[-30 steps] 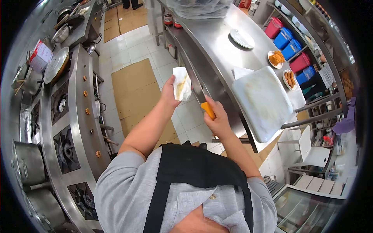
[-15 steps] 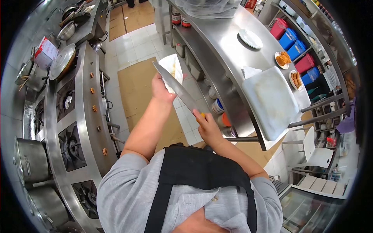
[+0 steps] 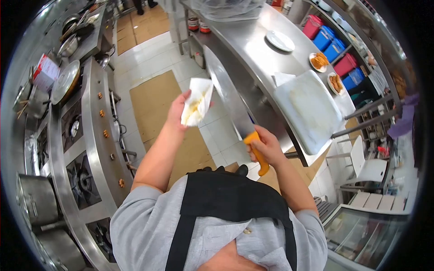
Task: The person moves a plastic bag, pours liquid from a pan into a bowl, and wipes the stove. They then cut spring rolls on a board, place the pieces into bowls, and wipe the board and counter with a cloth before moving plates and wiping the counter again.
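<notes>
A white paper napkin (image 3: 197, 102) with yellowish-brown stains is held in my left hand (image 3: 180, 107), its fingers partly behind the paper. My right hand (image 3: 266, 147) grips the orange handle of a large knife (image 3: 228, 92), whose broad blade points up and away over the floor. Blade and napkin are a short gap apart. To the right, a white cutting board (image 3: 309, 110) lies on the steel table (image 3: 253, 47), with a folded white paper (image 3: 283, 79) at its far left corner.
On the table are a white plate (image 3: 280, 41) and two dishes of fried food (image 3: 319, 62) (image 3: 336, 84). A steel stove (image 3: 97, 167) with burners and pots runs along the left. Cardboard (image 3: 158, 113) covers part of the floor. Someone's dark shoes (image 3: 140, 11) show far ahead.
The knife has moved away from the napkin to the right, and its orange handle now shows. My left hand has shifted slightly left and lower, with the stained side of the napkin more visible.
</notes>
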`<state>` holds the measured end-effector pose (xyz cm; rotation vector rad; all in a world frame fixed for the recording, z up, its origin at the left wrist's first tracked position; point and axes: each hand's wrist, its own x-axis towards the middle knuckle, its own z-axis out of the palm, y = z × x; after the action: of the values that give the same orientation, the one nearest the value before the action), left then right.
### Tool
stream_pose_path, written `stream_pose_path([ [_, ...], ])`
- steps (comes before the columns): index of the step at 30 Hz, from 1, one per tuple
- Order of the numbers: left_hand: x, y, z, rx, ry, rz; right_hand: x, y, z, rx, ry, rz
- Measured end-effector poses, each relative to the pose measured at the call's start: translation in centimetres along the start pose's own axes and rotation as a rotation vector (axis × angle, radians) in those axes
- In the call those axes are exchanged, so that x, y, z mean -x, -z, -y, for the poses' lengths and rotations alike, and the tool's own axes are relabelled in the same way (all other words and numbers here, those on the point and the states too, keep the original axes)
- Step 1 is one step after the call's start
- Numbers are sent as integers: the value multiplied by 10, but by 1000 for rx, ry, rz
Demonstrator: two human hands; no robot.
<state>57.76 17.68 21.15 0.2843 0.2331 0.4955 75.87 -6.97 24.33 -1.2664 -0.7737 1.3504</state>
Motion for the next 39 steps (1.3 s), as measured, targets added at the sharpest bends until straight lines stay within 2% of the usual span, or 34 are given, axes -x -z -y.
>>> stream_pose_path([
  [1,3,0,13,-26,82,13,-8,-4,7,-97,13,64],
  [4,12,-2,43,157,239,85,-30,-12,8,-174,74,168],
  [5,17,-15,48,69,213,18,-32,-13,2,-159,74,158],
  [8,24,-30,51,65,200,20,-31,-8,-21,-120,60,122],
  [11,18,-12,47,133,206,164,-11,-1,-42,-111,19,64],
  [14,12,-15,51,35,126,149,18,12,-47,-44,-138,42],
  [18,3,-37,55,32,116,139,58,36,-64,14,-142,-22],
  [19,-2,-38,58,12,79,60,69,40,-62,35,-160,-43],
  [22,-34,-6,51,43,162,260,100,50,-58,85,-210,-113],
  [23,-41,-13,57,-101,21,-56,111,56,-54,87,-237,-143],
  [25,-62,11,53,-70,56,-119,130,71,-61,39,-265,-232],
  [28,-99,47,53,-33,109,-279,152,90,-49,21,-189,-406],
  [30,-132,76,56,53,206,-299,158,105,-39,5,-123,-461],
  [33,-159,78,66,-97,368,116,158,130,-27,-3,-56,-529],
  [36,-156,-15,106,-159,259,-213,156,156,-20,-18,-15,-565],
  [39,-181,-9,126,-146,309,17,160,184,-12,-88,42,-644],
])
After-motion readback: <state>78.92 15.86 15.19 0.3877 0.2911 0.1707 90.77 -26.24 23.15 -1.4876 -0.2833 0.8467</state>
